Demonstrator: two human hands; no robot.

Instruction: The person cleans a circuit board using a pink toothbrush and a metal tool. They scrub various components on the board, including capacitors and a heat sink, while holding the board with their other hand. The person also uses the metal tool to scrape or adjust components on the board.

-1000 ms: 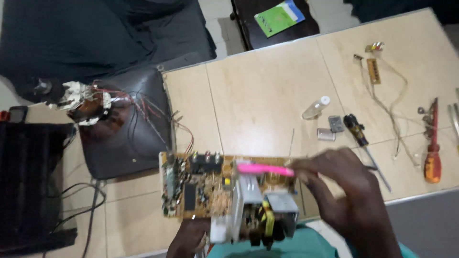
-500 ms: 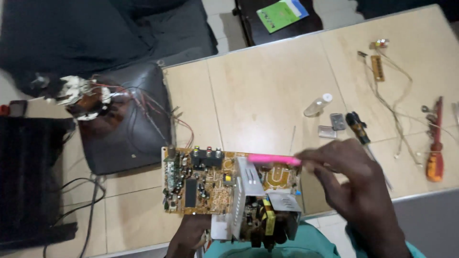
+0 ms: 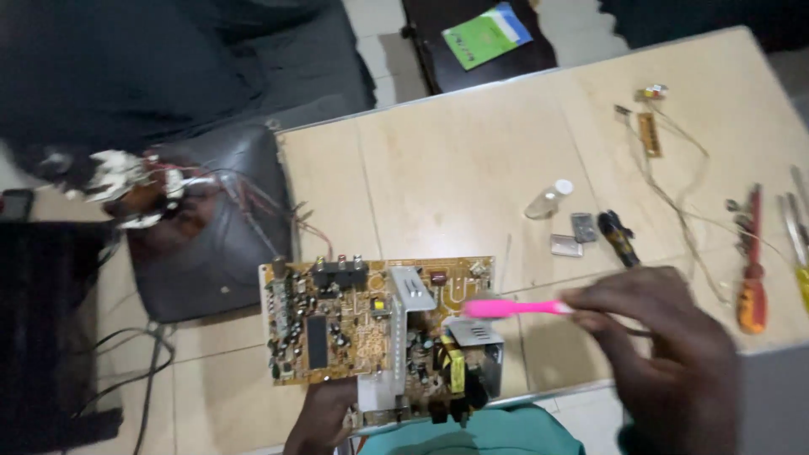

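Head view: pink brush (image 3: 512, 308) shifted right over circuit board (image 3: 371, 329).

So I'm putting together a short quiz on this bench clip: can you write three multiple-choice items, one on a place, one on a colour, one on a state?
1. Where does the circuit board lie?
A. at the table's near edge, in front of the person
B. at the far right corner
C. on the floor

2. What colour is the brush in the right hand?
A. green
B. pink
C. black

3. How is the board held?
A. it lies untouched
B. both hands lift it clear of the table
C. the left hand grips its near edge

Answers: 1 A, the board overhangs the near edge of the table. 2 B, the stick over the board is bright pink. 3 C, the left hand's fingers meet the board's near edge while the right holds the brush.
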